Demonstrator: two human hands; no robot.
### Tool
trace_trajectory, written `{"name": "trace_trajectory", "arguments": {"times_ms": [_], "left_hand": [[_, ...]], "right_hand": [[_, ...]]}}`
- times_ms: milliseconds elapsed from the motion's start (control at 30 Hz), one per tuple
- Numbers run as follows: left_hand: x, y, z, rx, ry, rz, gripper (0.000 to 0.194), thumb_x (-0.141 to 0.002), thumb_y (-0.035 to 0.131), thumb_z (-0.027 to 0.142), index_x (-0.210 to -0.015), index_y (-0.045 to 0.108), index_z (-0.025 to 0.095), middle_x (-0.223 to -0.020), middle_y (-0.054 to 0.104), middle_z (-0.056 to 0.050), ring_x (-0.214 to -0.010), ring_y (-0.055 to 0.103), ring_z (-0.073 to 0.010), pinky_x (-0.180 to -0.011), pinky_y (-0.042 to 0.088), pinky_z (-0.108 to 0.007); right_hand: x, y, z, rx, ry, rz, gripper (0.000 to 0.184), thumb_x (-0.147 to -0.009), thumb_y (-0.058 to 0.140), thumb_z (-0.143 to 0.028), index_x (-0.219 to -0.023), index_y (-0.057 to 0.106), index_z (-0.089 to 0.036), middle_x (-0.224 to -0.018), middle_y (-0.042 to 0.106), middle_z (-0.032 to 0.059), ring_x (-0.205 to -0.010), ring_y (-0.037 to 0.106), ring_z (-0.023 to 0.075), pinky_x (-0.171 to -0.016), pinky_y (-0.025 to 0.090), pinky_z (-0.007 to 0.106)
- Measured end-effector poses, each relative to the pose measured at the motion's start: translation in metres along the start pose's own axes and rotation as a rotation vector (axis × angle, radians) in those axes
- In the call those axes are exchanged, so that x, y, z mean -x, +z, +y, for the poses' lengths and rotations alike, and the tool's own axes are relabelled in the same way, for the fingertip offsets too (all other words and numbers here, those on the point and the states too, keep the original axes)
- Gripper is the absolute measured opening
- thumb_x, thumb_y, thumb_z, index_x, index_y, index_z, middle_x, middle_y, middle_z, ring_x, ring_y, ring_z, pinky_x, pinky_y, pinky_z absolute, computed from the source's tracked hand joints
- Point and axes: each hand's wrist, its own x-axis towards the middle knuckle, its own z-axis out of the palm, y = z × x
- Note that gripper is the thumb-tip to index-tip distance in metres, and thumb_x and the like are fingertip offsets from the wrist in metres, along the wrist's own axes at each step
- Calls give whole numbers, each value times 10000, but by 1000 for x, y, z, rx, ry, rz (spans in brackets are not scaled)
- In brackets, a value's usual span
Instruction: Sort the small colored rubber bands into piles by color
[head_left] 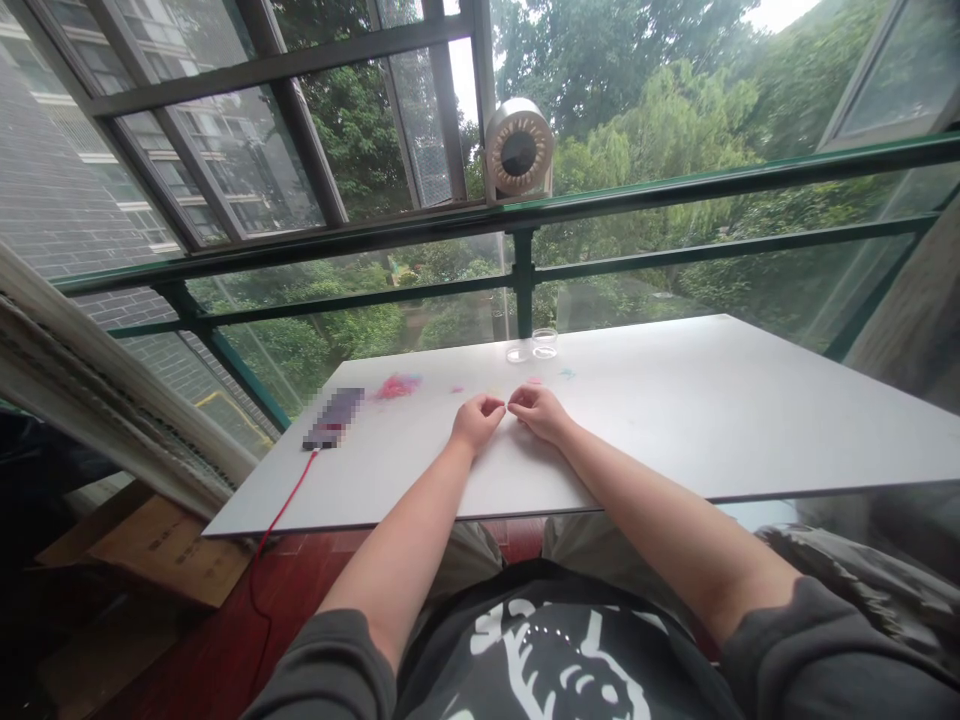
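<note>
Tiny pink bit [534, 381] on white desk [675, 420], direction unclear, beyond right hand [540, 412], left hand [478, 420] alongside, both pinched closed, contents unclear

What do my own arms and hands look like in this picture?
Both hands, left and right, are bare, without gloves. Dark grey short sleeves cover the upper arms, leaving the forearms uncovered. No markings or cables show on either arm.

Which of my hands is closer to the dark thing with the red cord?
Your left hand. It's to the right of the dark thing with the red cord. Your right hand is even farther right, on the other side of your left hand.
</note>
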Motion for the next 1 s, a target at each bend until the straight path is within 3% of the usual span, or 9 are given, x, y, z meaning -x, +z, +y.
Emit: {"name": "trace_trajectory", "arguments": {"times_ms": [533, 1000], "left_hand": [[2, 0, 0, 30, 3, -44, 147, -705, 620, 250, -811, 633, 149, -796, 670, -52, -722, 613, -145, -691, 474, -262], [4, -1, -2, 28, -20, -22, 131, -714, 615, 257, -795, 629, 154, -754, 660, -38, -694, 599, -132, -689, 473, -257]], "right_hand": [[-3, 2, 10, 22, -7, 24, 58, -673, 525, -208, -701, 566, -177, -580, 564, -25, -517, 531, 114, -510, 405, 231], [2, 1, -1, 73, 7, -1, 93, -692, 502, -240, -707, 563, -171, -563, 547, -20, -520, 510, 125, -528, 400, 250]]}}
